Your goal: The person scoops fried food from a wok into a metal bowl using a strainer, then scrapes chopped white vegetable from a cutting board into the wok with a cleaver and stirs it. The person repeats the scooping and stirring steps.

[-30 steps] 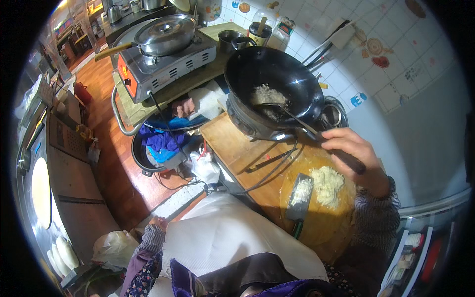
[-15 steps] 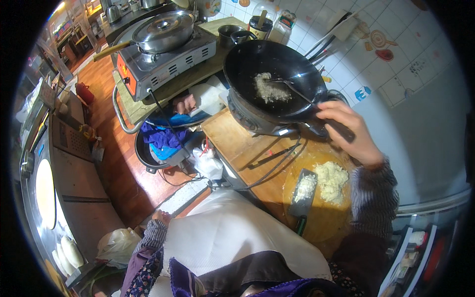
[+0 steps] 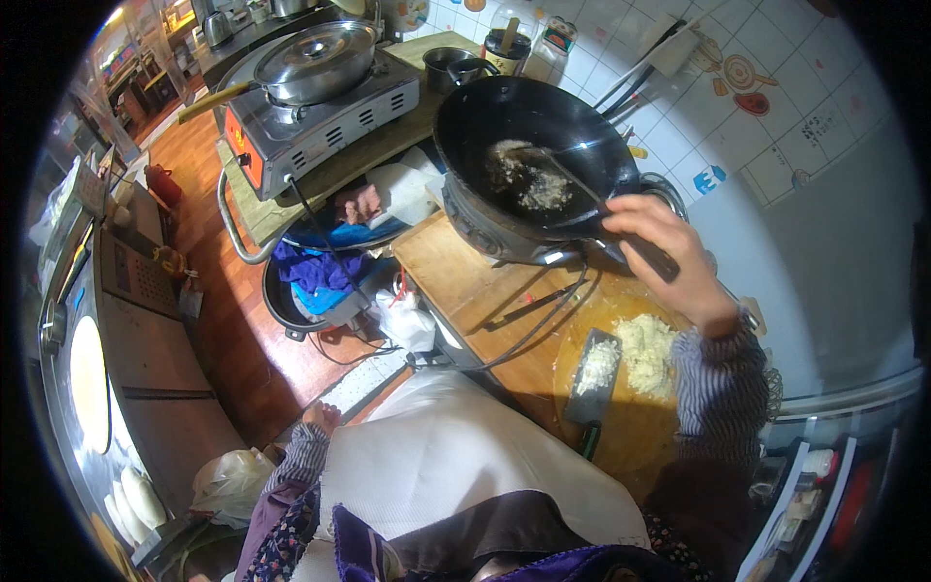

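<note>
A long-handled spatula [image 3: 580,184] is gripped in my right hand [image 3: 659,247] above the near right rim of a black wok [image 3: 485,114]. Its working end rests in the wok among pale, minced food [image 3: 545,191] in dark, glossy liquid. Below that arm, a round wooden chopping board [image 3: 630,451] bears a pile of pale yellow mince [image 3: 644,354]. Beside the pile lies a cleaver [image 3: 592,396] with a dark green handle and more mince on its blade. My left hand [image 3: 322,417] hangs low beside the white apron, fingers curled, nothing visible in them.
A portable gas stove [image 3: 330,126] carries a lidded steel pan [image 3: 320,73] at the far left. Cords cross near a wooden board [image 3: 465,281] and a dark basin [image 3: 283,301] of cloths. At left stands a metal counter [image 3: 126,427]; a tiled wall [image 3: 766,92] rises behind the wok.
My right hand has shifted slightly left with the spatula. The food in the wok has been spread and pushed toward the near side. My left hand stays low, almost unmoved.
</note>
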Demonstrator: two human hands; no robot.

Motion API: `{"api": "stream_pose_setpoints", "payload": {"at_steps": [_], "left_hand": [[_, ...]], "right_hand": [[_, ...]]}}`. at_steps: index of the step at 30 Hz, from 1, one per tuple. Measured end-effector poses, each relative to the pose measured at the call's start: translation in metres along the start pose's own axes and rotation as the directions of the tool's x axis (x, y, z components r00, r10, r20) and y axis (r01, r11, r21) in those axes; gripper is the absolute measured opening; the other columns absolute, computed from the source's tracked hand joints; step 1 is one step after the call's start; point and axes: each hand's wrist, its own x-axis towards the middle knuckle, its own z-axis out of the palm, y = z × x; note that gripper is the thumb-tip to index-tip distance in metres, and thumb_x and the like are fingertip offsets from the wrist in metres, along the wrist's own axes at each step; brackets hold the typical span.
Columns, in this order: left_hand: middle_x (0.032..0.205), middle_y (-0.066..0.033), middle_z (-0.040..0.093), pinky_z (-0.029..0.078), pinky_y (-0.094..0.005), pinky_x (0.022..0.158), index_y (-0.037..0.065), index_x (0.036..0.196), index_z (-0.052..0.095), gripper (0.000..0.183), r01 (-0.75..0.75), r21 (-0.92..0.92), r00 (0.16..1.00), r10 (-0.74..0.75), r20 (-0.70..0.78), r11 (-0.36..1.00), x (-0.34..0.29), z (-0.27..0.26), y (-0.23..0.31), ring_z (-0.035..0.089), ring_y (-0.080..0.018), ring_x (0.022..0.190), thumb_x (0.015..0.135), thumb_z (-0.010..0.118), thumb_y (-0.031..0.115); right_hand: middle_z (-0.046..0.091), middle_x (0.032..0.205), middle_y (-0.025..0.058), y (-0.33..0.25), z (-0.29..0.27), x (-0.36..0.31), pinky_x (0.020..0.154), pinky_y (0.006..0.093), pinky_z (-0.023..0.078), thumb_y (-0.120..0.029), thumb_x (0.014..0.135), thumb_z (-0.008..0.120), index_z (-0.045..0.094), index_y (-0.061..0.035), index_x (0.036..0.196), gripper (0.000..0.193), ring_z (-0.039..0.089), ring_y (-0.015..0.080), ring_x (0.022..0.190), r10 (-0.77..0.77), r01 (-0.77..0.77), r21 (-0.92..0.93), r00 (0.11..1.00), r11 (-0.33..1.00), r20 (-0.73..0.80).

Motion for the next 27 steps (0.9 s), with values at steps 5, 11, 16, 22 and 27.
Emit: {"api": "stream_pose_setpoints", "payload": {"at_steps": [5,11,16,22,27], "left_hand": [[0.06,-0.0056,0.042,0.043,-0.0348,0.064,0.005,0.068,0.041,0.023,-0.016,-0.019,0.999,0.015,-0.029,1.0,0.007,-0.01,-0.005,0.045,-0.0206,0.061,0.09,0.041,0.011],[0.066,-0.0079,0.045,0.044,-0.0365,0.068,0.003,0.073,0.043,0.021,-0.015,-0.017,0.994,0.013,-0.112,1.0,0.025,-0.04,-0.01,0.046,-0.0214,0.064,0.092,0.04,0.013],[0.069,-0.0094,0.046,0.045,-0.0378,0.071,0.003,0.077,0.044,0.02,-0.006,0.003,0.997,0.006,-0.072,1.0,0.04,-0.056,-0.013,0.048,-0.0219,0.067,0.092,0.039,0.013],[0.073,-0.0109,0.047,0.046,-0.039,0.074,0.002,0.08,0.046,0.019,0.039,-0.006,0.998,-0.039,0.053,0.999,0.04,-0.037,-0.008,0.049,-0.0224,0.07,0.093,0.04,0.015],[0.07,-0.0092,0.047,0.046,-0.038,0.072,0.001,0.08,0.046,0.023,-0.016,0.048,1.0,0.017,-0.022,0.999,0.014,-0.019,-0.008,0.047,-0.0219,0.066,0.095,0.039,0.017]], "right_hand": [[0.054,0.113,0.01,0.007,0.012,0.015,0.088,0.0326,0.043,0.002,0.078,0.055,0.059,-0.0029,0.1,0.022,0.053,0.0244,0.103,0.008,-0.007,0.049,1.0,0.999,-0.023],[0.056,0.108,0.0153,-0.01,-0.034,-0.018,0.079,0.0329,0.047,0.0,0.077,0.055,0.059,0.0012,0.095,0.019,0.058,0.0246,0.094,-0.027,0.025,0.048,0.999,0.999,0.04],[0.059,0.102,0.015,-0.031,-0.051,-0.041,0.077,0.0335,0.048,0.0,0.076,0.056,0.06,0.0013,0.091,0.016,0.06,0.0249,0.089,-0.074,0.069,0.073,0.995,0.995,0.062],[0.055,0.11,0.016,-0.013,-0.021,-0.022,0.084,0.0343,0.044,0.005,0.078,0.053,0.057,0.0021,0.098,0.021,0.056,0.0272,0.097,-0.023,0.023,0.012,0.998,1.0,0.061],[0.054,0.111,0.012,0.009,0.006,0.007,0.089,0.0314,0.041,0.003,0.078,0.054,0.057,-0.0011,0.097,0.019,0.052,0.0242,0.105,0.058,-0.058,0.008,0.993,0.998,-0.1]]}}
